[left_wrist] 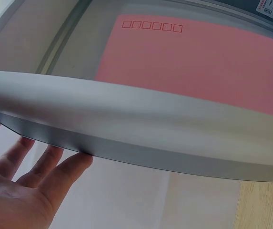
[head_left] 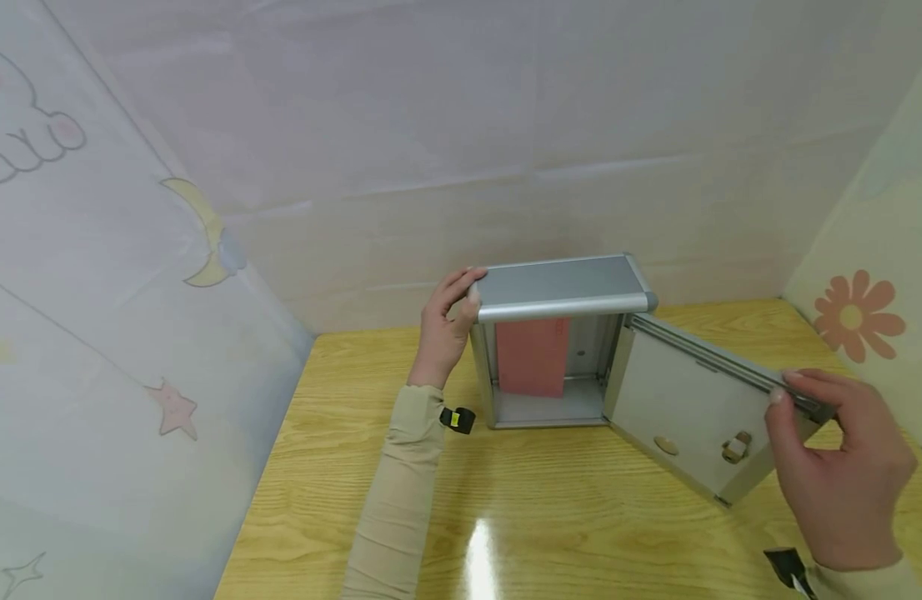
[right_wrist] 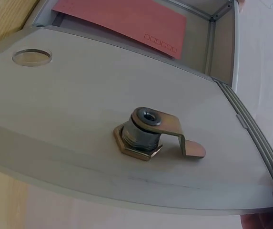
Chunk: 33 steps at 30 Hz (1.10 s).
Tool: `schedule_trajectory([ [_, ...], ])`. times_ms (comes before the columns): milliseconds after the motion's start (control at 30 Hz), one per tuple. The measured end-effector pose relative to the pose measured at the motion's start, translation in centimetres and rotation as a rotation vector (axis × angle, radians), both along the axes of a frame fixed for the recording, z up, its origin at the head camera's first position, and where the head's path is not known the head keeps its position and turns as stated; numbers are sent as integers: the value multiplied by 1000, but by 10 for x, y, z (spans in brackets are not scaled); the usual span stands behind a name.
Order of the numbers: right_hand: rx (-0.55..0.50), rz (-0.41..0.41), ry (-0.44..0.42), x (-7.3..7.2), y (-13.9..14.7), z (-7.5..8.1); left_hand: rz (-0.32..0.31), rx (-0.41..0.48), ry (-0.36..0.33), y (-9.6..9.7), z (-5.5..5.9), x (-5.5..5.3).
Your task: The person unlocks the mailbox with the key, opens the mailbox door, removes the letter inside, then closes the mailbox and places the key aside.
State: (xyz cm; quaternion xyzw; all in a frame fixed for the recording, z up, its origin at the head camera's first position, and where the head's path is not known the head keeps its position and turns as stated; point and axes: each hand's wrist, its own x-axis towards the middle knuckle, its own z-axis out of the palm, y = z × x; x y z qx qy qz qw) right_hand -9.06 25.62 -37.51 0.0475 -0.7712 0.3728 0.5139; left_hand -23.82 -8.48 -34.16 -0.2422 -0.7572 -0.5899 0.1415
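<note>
A grey metal mailbox [head_left: 558, 283] stands on the table with its front door [head_left: 694, 400] swung out to the right. Inside, a pink envelope [head_left: 532, 358] leans upright against the back; its printed row of squares shows in the left wrist view. My left hand [head_left: 446, 325] grips the box's upper left corner, fingers over the top and thumb at the front. With thumb and fingers, my right hand [head_left: 851, 458] pinches the door's free upper corner. The right wrist view shows the cam lock [right_wrist: 146, 133] on the door's inner face and an oval hole [right_wrist: 32, 57].
The wood-grain table [head_left: 356, 433] runs up to a pale cloth backdrop [head_left: 431, 167] close behind the box. A side panel with an orange flower [head_left: 859, 317] stands at the right, and another with a moon [head_left: 198, 233] at the left.
</note>
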Motion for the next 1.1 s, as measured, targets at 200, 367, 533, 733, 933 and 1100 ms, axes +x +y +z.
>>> schedule_trajectory([
  [200,11,-23,0,-1,1,0,-7,13,-32,-1,1,1],
  [367,35,-54,-29,0,-2,4,-2,10,-45,0,2,3],
  [533,83,-103,-9,3,-9,13,5,16,-30,-1,-3,-2],
  [733,68,-52,135,5,-27,23,12,25,-13,-4,-27,-22],
  [933,71,30,208,8,-45,30,28,27,-5,-4,-31,-26],
  [1100,92,106,224,7,-55,33,28,30,-6,-3,-31,-26],
])
